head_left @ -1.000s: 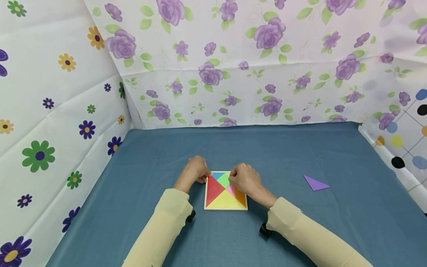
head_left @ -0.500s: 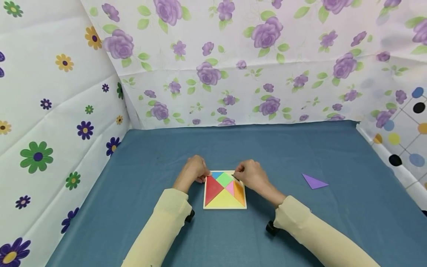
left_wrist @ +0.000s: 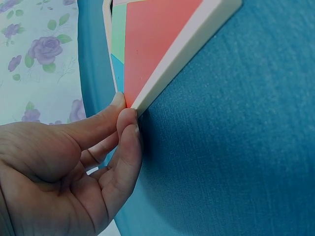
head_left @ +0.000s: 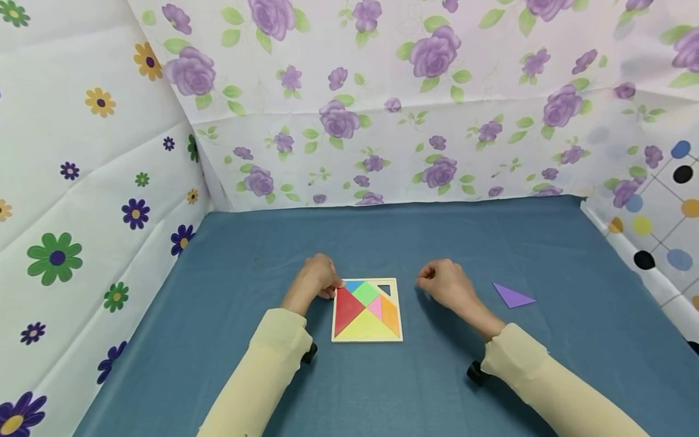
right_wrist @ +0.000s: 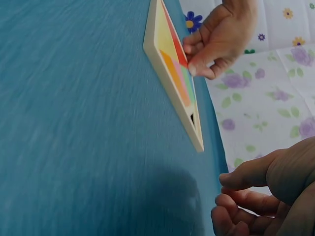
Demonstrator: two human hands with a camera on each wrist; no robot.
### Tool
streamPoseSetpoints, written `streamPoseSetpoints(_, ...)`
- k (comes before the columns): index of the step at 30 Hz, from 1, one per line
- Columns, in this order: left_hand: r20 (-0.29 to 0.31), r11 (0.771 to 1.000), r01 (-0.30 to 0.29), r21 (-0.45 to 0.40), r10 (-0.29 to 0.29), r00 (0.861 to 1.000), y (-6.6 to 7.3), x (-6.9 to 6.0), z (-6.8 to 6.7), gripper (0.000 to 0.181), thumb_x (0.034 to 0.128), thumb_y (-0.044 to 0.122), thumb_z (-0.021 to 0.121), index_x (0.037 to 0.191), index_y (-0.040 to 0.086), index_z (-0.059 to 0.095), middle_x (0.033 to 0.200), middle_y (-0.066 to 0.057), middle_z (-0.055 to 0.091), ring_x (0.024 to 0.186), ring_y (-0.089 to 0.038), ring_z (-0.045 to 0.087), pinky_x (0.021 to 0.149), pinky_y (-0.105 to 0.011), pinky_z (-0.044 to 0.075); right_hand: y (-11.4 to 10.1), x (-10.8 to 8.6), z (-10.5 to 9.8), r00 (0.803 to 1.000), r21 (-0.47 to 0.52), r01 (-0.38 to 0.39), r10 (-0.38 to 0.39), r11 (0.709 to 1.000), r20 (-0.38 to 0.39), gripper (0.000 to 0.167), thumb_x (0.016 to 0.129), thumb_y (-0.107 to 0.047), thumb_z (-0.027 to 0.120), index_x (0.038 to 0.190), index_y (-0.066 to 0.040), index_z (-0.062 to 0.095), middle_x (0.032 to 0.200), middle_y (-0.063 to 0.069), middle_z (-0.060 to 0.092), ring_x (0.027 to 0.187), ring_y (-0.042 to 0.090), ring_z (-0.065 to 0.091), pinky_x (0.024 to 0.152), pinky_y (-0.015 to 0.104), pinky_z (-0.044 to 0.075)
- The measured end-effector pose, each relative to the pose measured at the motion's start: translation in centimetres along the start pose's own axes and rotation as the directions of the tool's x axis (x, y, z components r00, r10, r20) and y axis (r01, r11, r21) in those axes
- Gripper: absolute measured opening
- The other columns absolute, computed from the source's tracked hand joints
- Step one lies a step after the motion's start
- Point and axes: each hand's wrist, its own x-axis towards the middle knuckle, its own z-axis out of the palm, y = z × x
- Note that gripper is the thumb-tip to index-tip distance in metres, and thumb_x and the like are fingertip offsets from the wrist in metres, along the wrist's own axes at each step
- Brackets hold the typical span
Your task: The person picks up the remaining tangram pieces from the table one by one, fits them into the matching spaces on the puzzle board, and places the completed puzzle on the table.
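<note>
A square tangram board [head_left: 367,338] with a pale wooden rim lies flat on the blue cloth. Red, yellow, blue, green, pink and orange pieces fill most of it; a small dark triangular gap [head_left: 385,289] shows at its upper right corner. My left hand [head_left: 317,280] pinches the board's upper left corner, the thumb [left_wrist: 118,100] on top by the blue and red pieces. My right hand [head_left: 446,283] hovers just right of the board. In the right wrist view its fingers [right_wrist: 225,202] curl loosely with nothing between them and the thumb. A purple triangle piece [head_left: 512,296] lies farther right.
Blue cloth [head_left: 256,388] covers the table. A white sheet with purple roses [head_left: 338,121] hangs along the back, a flowered sheet [head_left: 93,182] at the left and a dotted one [head_left: 663,224] at the right.
My right hand has lifted off the board's upper right corner and moved right, uncovering the dark gap. The left hand has stayed on its corner.
</note>
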Motion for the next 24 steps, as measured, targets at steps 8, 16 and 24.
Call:
streamPoseSetpoints(8,0.0,1.0,-0.011,-0.004,0.011,1.0,0.0,-0.1,0.0,0.017,0.0929,0.008,0.079,0.084,0.001,0.066,0.072,-0.017,0.07,0.058,-0.02,0.068,0.062,-0.032,0.062,1.4,-0.7,-1.4,1.0,-0.027,-0.015,0.015,1.0,-0.01,0.01,0.096,-0.012,0.073,0.101,-0.005,0.078,0.086,0.005,0.072,0.066,0.015,0.06,0.055,0.033,0.05)
streamPoseSetpoints(16,-0.004,1.0,-0.025,0.0,0.025,1.0,-0.1,0.0,0.0,0.018,0.0919,0.006,0.08,0.084,0.001,0.064,0.071,-0.017,0.07,0.058,-0.021,0.068,0.061,-0.033,0.062,2.6,-1.5,-2.7,0.999,-0.05,0.006,-0.008,0.999,-0.036,0.013,0.098,-0.012,0.07,0.104,-0.002,0.077,0.091,0.009,0.072,0.066,0.015,0.061,0.06,0.035,0.052)
streamPoseSetpoints(24,0.002,1.0,0.004,0.012,-0.005,1.0,-0.1,0.4,0.1,0.019,0.0913,0.007,0.081,0.083,0.001,0.065,0.067,-0.015,0.069,0.054,-0.018,0.066,0.058,-0.031,0.061,3.6,-2.6,-3.7,0.998,-0.111,0.02,-0.027,0.994,-0.062,0.026,0.099,-0.014,0.07,0.117,0.005,0.073,0.119,0.027,0.069,0.096,0.039,0.068,0.081,0.056,0.056)
